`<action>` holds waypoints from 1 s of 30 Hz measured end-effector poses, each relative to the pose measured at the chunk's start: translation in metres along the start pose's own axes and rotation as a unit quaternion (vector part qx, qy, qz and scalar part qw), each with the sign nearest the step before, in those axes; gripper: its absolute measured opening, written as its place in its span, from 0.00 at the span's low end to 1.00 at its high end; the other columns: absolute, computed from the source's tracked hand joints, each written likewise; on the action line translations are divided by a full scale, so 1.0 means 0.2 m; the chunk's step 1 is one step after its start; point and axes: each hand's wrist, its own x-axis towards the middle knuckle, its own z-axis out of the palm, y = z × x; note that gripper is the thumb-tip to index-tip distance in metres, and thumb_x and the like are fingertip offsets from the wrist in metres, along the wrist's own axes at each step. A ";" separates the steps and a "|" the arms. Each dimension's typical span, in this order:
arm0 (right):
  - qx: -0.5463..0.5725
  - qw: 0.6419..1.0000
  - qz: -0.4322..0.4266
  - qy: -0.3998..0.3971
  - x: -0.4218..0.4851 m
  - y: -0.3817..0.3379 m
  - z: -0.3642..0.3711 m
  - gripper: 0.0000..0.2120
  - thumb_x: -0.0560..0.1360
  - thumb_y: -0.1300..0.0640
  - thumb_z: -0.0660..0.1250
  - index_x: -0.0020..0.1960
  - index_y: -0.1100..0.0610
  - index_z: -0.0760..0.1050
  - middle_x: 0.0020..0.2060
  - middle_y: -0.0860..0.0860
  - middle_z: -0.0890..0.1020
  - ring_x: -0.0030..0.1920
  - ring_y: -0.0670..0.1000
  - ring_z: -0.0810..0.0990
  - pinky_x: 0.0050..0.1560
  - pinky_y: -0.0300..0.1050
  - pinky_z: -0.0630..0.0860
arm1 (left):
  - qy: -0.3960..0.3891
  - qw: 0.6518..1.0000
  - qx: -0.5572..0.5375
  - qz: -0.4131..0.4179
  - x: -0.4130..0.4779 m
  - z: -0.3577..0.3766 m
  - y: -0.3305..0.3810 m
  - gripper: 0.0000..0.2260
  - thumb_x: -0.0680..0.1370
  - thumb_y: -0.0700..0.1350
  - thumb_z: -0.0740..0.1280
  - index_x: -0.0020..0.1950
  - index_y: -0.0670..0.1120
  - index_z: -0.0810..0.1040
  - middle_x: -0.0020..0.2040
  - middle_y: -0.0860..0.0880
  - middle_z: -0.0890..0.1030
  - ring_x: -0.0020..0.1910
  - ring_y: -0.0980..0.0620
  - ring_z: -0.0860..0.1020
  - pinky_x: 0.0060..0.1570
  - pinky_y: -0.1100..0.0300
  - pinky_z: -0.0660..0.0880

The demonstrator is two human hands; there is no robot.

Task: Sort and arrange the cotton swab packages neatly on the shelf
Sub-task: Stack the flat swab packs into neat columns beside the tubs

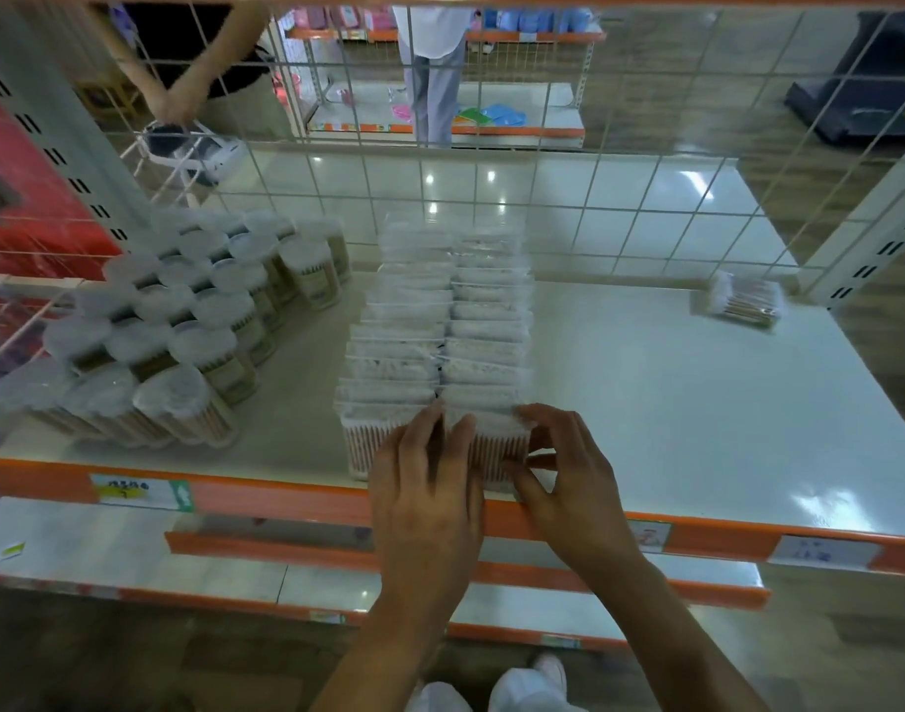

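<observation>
The single head-worn wide-angle view looks forward and steeply down, close over the shelf (645, 403), through its wire back into the shop aisle.

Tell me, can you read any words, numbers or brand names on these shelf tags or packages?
Nothing here can be read for certain.
Left shelf-edge tag: dark characters on yellow and white, too blurred.
Right white tag: faint marks, too blurred.
Jar labels: too small and blurred.
</observation>
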 end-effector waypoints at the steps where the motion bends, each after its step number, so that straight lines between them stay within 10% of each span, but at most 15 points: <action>1: -0.008 1.000 0.003 0.005 0.00 0.00 0.00 0.21 0.72 0.58 0.71 0.62 0.52 0.67 0.50 0.43 0.72 0.44 0.36 0.75 0.41 0.22 0.70 | 0.004 1.000 0.004 0.007 0.00 0.01 -0.01 0.21 0.71 0.42 0.74 0.62 0.43 0.76 0.65 0.42 0.71 0.61 0.42 0.69 0.67 0.54 0.62; 7: -0.012 0.999 0.035 0.003 0.02 -0.01 0.02 0.25 0.72 0.56 0.71 0.57 0.45 0.56 0.45 0.41 0.73 0.41 0.36 0.75 0.40 0.21 0.69 | 0.021 0.999 0.005 0.030 0.02 0.04 -0.03 0.18 0.74 0.45 0.67 0.63 0.44 0.74 0.63 0.44 0.77 0.63 0.44 0.69 0.67 0.53 0.61; 30: 0.010 0.999 0.039 0.012 0.08 0.10 -0.15 0.23 0.68 0.43 0.70 0.60 0.47 0.69 0.49 0.41 0.76 0.44 0.40 0.78 0.42 0.28 0.75 | -0.022 0.998 -0.058 0.032 0.15 0.06 0.21 0.18 0.74 0.42 0.60 0.64 0.47 0.70 0.68 0.44 0.71 0.75 0.44 0.58 0.70 0.41 0.59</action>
